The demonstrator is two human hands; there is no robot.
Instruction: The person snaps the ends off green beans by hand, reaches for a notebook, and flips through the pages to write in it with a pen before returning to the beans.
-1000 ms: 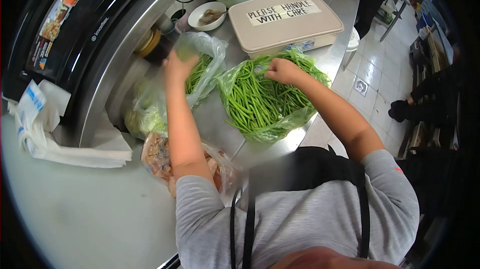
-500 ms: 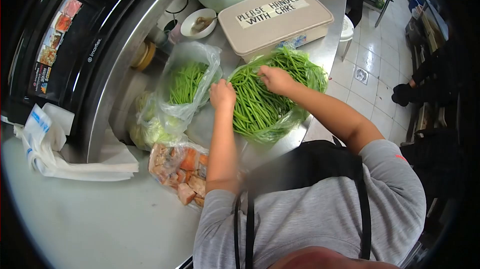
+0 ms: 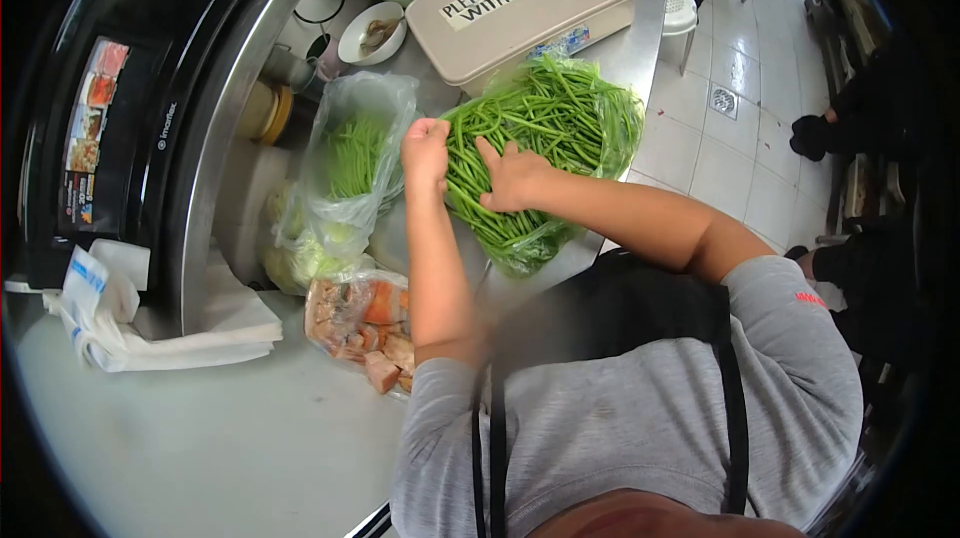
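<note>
Long green beans lie heaped in a clear plastic bag opened wide on the metal counter. My left hand is closed at the left edge of this heap, with its fingertips together; what it grips is too small to make out. Over the middle of the beans is my right hand, its fingers apart and touching them. A second clear bag stands to the left of my left hand, with cut green beans inside.
A lidded beige box sits beyond the beans, beside a white bowl. Bagged cabbage and bagged meat chunks are nearer me. White plastic bags lie by a black appliance. Another person's dark-clothed legs show at right.
My right hand has moved down and left over the beans, and its fingers have spread. My left hand has shifted slightly up and left. The whole view has also shifted.
</note>
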